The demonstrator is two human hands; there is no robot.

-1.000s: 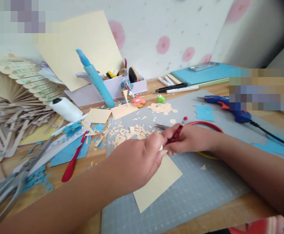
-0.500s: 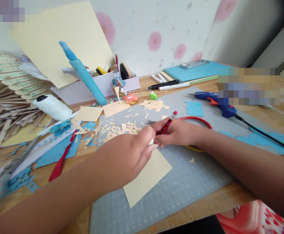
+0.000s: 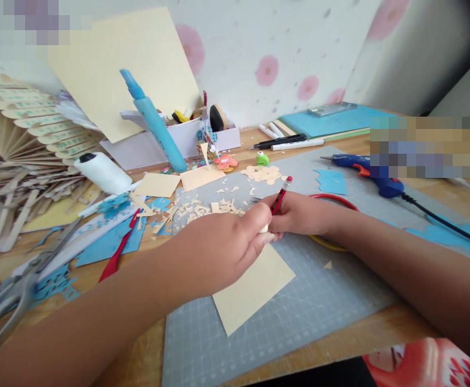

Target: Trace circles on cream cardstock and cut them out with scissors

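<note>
My left hand (image 3: 235,242) is closed in a pinch on a small white object (image 3: 264,229), mostly covered by my thumb and fingers, so its kind is hidden. Touching it, or very close, my right hand (image 3: 295,215) grips a red-and-black pencil (image 3: 280,198). The pencil tilts with its red end up, and its lower end is out of sight between my hands. Beneath my right hand lie scissors with red and yellow handles (image 3: 339,200). A cream paper sheet (image 3: 254,287) lies under my left hand on the grey cutting mat (image 3: 311,306).
Cream paper scraps (image 3: 198,208) and paper discs (image 3: 261,173) lie beyond my hands. A blue glue gun (image 3: 363,166) with a black cord is at right. Large metal scissors (image 3: 29,285), a red-handled tool (image 3: 120,247) and a thread spool (image 3: 103,172) are at left.
The whole view has shifted a little, so everything appears further right. My hands stay together, with the pencil and the white object still held.
</note>
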